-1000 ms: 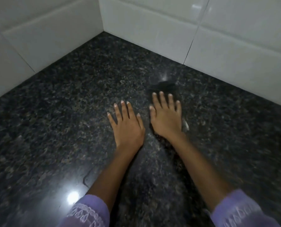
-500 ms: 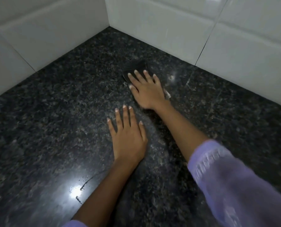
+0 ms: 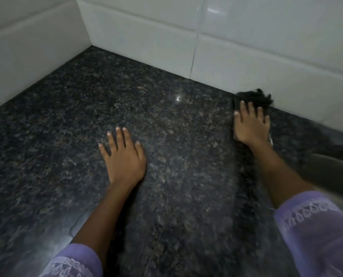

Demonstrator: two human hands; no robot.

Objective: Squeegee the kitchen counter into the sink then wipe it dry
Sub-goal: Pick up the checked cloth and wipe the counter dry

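My left hand (image 3: pixel 124 156) lies flat, fingers straight and spread, palm down on the dark speckled polished granite counter (image 3: pixel 176 186). My right hand (image 3: pixel 251 126) reaches further right, straight fingers pressing a dark frayed cloth (image 3: pixel 252 97) onto the counter right at the foot of the glossy white tiled wall (image 3: pixel 246 56); neither grip curls around anything. Lilac embroidered sleeves (image 3: pixel 316 232) cover both forearms.

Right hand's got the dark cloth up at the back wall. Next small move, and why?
Probably draw the cloth back toward the person. The right hand presses it flat, its edge bunched at the tiled wall, so forward is blocked. The left hand rests flat on the counter as a brace.
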